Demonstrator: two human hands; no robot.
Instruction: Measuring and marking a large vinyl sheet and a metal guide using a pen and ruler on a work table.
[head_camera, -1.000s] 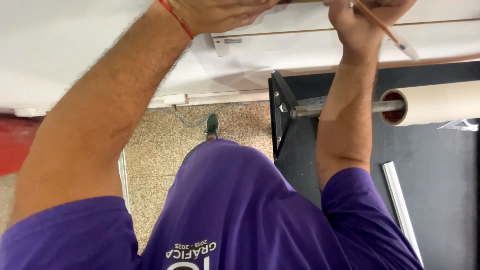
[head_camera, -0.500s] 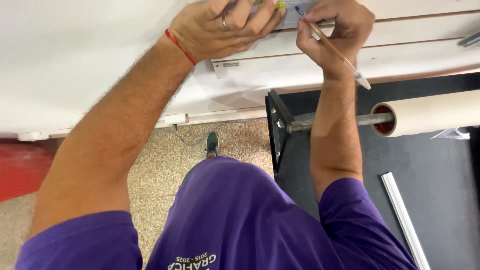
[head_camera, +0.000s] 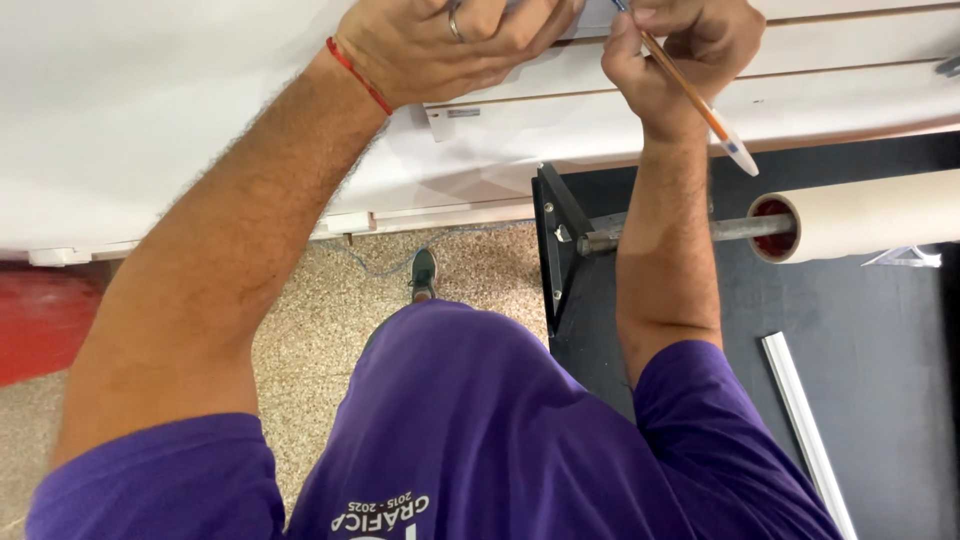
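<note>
A big white counter (head_camera: 150, 110) fills the top of the view, and its near edge runs from the left side to the right side. The view looks down past a purple shirt (head_camera: 480, 440) to a speckled floor (head_camera: 300, 330), where one green shoe (head_camera: 423, 273) shows. On the right the floor is covered by a dark mat (head_camera: 860, 330). A black metal stand (head_camera: 553, 240) rises there, just under the counter's near edge. A grey bar (head_camera: 735, 228) sticks out of the stand and goes into a big cream roll (head_camera: 860, 215) with a red middle. A thin white strip (head_camera: 805, 420) lies on the mat, well apart from the roll. At the left edge of the view there is something red (head_camera: 40, 320) below the counter.

Both arms reach up to the counter's near edge. The left hand (head_camera: 450, 45) lies flat with its fingers pressed down on a white sheet (head_camera: 520, 100) on the counter. It wears a ring, and a red band (head_camera: 357, 75) goes around the wrist. The right hand (head_camera: 680, 50) is closed tight around a pen (head_camera: 700, 100). The pen is orange with a clear cap end. It is tilted, with its tip up by the left hand's fingers and its back end sticking out past the counter's edge. The tip itself is hidden by the hands.
</note>
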